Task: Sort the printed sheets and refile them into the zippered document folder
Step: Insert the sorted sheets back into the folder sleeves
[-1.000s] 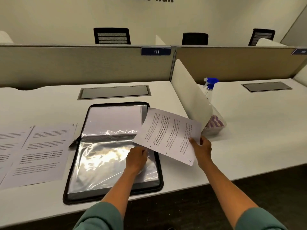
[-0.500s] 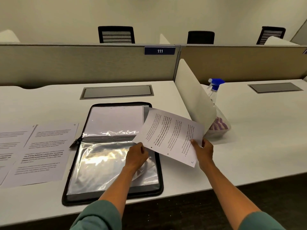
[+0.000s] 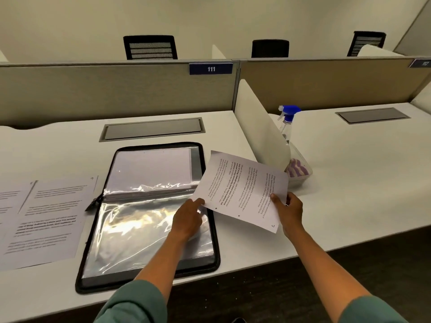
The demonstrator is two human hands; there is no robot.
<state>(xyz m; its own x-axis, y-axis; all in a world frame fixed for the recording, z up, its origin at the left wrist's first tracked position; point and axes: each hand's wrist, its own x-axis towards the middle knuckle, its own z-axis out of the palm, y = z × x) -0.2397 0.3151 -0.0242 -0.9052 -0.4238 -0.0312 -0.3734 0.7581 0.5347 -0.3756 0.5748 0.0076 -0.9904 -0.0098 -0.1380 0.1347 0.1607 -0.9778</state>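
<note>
A black zippered document folder (image 3: 149, 273) lies open on the white desk, its clear plastic sleeves facing up. My right hand (image 3: 288, 210) pinches a printed sheet (image 3: 242, 190) at its near right edge and holds it tilted just right of the folder. My left hand (image 3: 189, 219) rests over the right side of the lower sleeve, with its fingers at the sheet's left corner. Two more printed sheets (image 3: 49, 217) lie flat on the desk left of the folder.
A white divider panel (image 3: 261, 134) stands to the right of the folder. Behind it are a spray bottle with a blue head (image 3: 288, 120) and a clear tub holding a purple cloth (image 3: 298, 171). A cable hatch (image 3: 151, 129) sits beyond the folder.
My left hand has slid up from the lower sleeve to the sheet's left corner. The sheet and my right hand have stayed nearly in place.
</note>
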